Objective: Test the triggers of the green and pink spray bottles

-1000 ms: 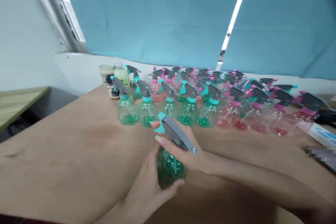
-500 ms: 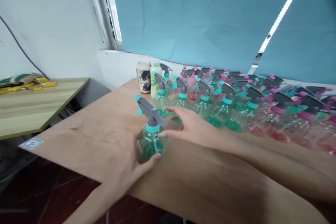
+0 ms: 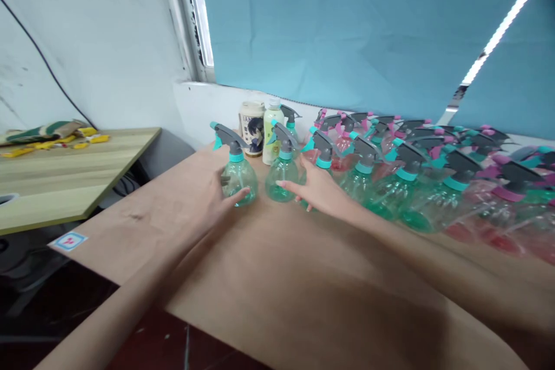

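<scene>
1. While the left hand's (image 3: 217, 193) fingers wrap an upright green spray bottle (image 3: 240, 182), the right hand (image 3: 323, 188) reaches its thumb across the next green bottle (image 3: 281, 170); whether it grips, I can't tell.
2. Beyond the left fingertips, a cup (image 3: 255, 130) shows a dark-haired figure and lettering beginning "IA".
3. Left of those fingers, a table-corner sticker (image 3: 69, 240) bears a pink mark.

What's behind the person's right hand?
A green spray bottle: its grey head and turquoise collar show above the right hand. The hand covers most of its body, so its liquid level can't be read.
</scene>
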